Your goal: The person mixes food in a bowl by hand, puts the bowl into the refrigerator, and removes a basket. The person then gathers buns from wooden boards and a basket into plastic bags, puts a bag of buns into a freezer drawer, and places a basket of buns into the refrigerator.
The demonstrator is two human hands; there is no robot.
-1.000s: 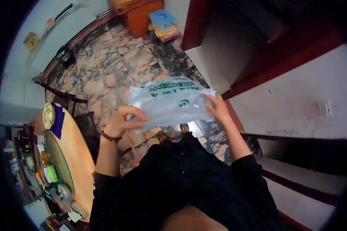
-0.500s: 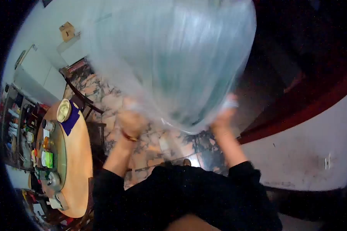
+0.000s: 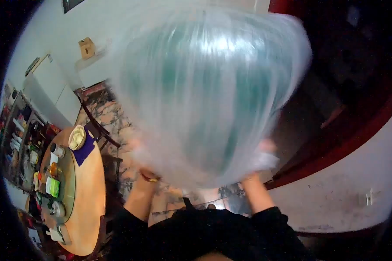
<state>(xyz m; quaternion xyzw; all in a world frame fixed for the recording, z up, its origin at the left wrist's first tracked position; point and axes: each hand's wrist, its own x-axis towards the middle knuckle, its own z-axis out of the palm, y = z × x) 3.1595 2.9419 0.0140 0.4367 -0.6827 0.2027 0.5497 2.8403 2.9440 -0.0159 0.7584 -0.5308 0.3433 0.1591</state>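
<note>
A large, translucent plastic bag (image 3: 196, 87) is puffed out in front of me, with green tones showing through it. Its lower edge hangs between my wrists. My left hand (image 3: 138, 150) is closed on the bag's left side, blurred and partly covered by the film. On the other side my right hand (image 3: 266, 145) grips bunched plastic, its fingers partly veiled. What makes the green inside or behind the film cannot be made out.
To the left stands a round wooden table (image 3: 91, 204) carrying a basket (image 3: 77, 138) on a purple cloth (image 3: 83, 152). A dark chair (image 3: 101, 126) is beside it. A low white wall with a red top (image 3: 309, 152) runs along the right.
The bag has come lower in view and its front has billowed out, with the green showing more strongly. Both hands keep hold of its sides. My view has shifted slightly.
</note>
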